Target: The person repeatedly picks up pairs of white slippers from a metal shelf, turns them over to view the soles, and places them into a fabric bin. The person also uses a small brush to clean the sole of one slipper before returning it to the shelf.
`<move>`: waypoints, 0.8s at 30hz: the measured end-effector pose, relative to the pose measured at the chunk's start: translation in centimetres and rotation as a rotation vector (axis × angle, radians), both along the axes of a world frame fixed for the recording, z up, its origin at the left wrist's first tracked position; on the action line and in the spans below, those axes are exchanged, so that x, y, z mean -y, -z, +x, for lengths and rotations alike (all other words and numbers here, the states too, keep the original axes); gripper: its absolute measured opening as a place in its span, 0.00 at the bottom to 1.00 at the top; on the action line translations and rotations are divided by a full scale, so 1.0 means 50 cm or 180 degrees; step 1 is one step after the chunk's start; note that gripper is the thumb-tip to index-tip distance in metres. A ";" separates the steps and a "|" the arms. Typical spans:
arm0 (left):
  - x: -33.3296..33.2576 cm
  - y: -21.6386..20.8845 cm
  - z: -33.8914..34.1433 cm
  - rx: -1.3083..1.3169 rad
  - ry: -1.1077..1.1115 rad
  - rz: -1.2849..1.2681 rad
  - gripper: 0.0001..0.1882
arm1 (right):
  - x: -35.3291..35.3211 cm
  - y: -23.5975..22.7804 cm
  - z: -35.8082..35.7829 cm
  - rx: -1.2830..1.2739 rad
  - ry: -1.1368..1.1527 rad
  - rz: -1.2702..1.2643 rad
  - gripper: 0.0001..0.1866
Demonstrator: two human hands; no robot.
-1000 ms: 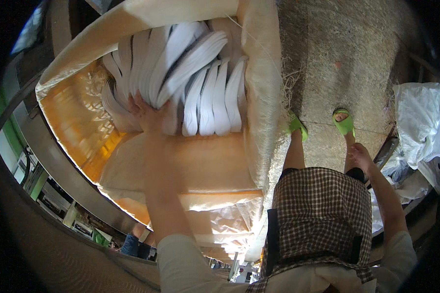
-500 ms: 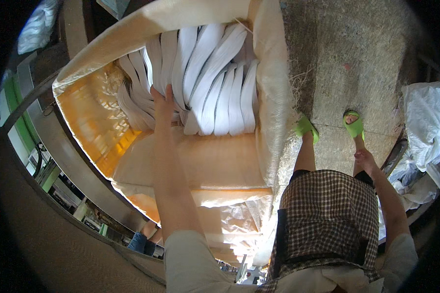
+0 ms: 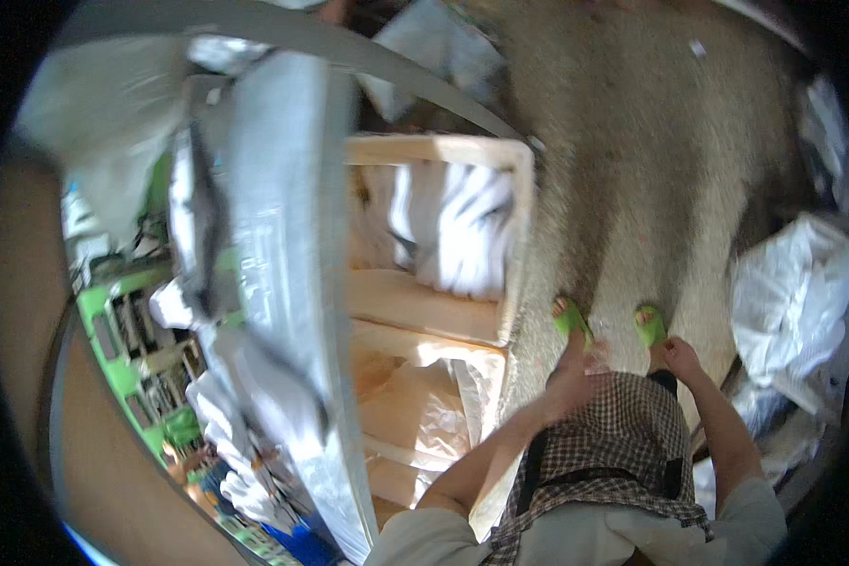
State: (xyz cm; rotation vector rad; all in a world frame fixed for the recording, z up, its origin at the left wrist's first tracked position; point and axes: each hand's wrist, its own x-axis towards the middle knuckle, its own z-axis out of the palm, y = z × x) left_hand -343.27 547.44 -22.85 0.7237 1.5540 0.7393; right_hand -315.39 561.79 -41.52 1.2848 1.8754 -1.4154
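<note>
My left hand is in front of the checked apron, smeared by motion, so its fingers do not read clearly. My right hand hangs at the apron's right edge with its fingers curled in, and nothing shows in it. To the left is a cream-lined bin. Blurred bundles of white, layered, cloth-like pieces lie in its far part. Neither hand touches the bin or the bundles.
A long, pale grey surface runs along the bin's left side. Beyond it are green machine frames and part of another person. A second lined bin stands nearer. White plastic sacks are at the right.
My left hand has come away from the white bundles and back to the apron. The view has shifted, with the bin now smaller and more of the left side showing. My right hand stays low.
</note>
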 end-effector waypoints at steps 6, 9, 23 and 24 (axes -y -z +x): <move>0.030 -0.548 -0.119 -0.0197 0.0113 0.1870 0.30 | -0.095 -0.022 0.169 -0.0117 0.0908 -0.0074 0.12; 0.141 -0.670 -0.280 -0.1074 -0.2890 0.2480 0.22 | -0.124 0.000 0.232 -0.0083 0.1185 -0.0006 0.05; 0.597 -0.475 -1.031 0.0101 -0.6082 0.1989 0.19 | 0.052 -0.305 -0.147 0.0026 -0.0103 0.0011 0.16; 0.609 -0.478 -1.035 0.0199 -0.6004 0.1981 0.17 | 0.060 -0.337 -0.180 -0.0059 -0.0210 -0.0026 0.18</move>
